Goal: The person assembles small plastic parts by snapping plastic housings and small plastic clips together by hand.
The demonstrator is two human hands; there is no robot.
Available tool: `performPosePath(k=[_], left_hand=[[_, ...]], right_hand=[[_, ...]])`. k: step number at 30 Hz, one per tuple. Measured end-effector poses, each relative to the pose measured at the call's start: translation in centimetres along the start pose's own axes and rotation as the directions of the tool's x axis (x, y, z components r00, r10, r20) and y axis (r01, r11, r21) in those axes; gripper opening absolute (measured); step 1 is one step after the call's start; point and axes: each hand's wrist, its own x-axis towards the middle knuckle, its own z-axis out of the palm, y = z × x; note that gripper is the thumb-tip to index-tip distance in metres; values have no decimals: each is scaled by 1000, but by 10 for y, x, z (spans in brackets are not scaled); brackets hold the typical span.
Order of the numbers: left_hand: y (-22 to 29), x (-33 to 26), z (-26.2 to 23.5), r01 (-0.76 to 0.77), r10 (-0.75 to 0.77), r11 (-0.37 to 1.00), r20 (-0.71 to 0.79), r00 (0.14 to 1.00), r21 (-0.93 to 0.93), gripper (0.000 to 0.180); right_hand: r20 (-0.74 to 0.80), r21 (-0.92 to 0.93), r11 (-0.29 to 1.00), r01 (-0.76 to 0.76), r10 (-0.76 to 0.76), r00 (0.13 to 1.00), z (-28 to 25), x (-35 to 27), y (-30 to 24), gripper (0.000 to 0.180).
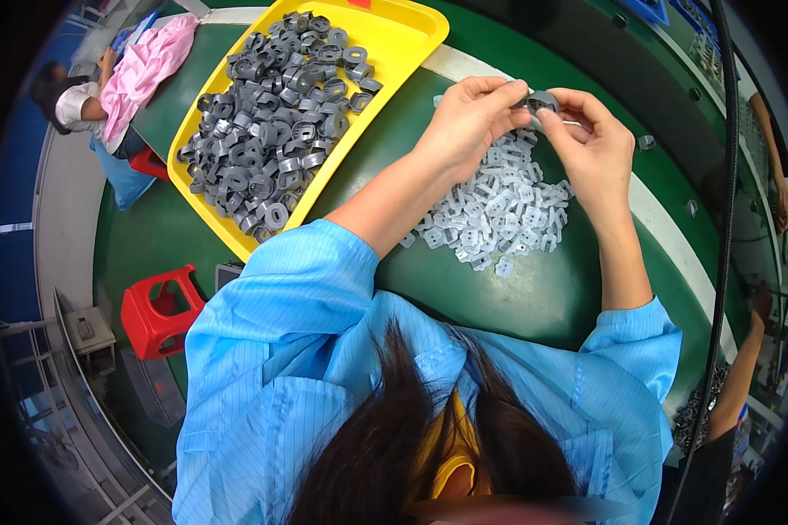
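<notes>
Both my hands meet over the far side of the green table, above a heap of small translucent white plastic pieces [503,206]. A dark grey plastic ring-shaped part [543,101] is pinched between the thumb and fingers of my right hand [591,144]. My left hand [473,118] comes to the same part from the left, its thumb and forefinger pressed together at the part's edge. Whatever lies between those left fingertips is hidden. To the left stands a yellow tray [394,52] filled with many similar grey parts [276,114].
A red plastic stool [158,315] stands at the lower left. Another person [83,109] sits at the far left beside pink cloth [153,74]. A pale strip [665,227] borders the table on the right, a dark cable [725,219] beyond it. Other people's arms [740,376] show at the right.
</notes>
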Motion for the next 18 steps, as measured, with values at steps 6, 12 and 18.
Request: performPosePath(k=[6,12,18], left_hand=[[3,-4,1,-3,0,999,76,997,42,20],[0,-2,6,-41,14,958,94,995,284,27],[0,1,7,-40,41,938,3,999,344,30]], right_hand=[[-7,-176,962,211,-216,976,1,-2,-2,20],[129,379,898,-223,187,974,-7,15,27,20],[512,656,514,-552,235,826,-11,34,60,23]])
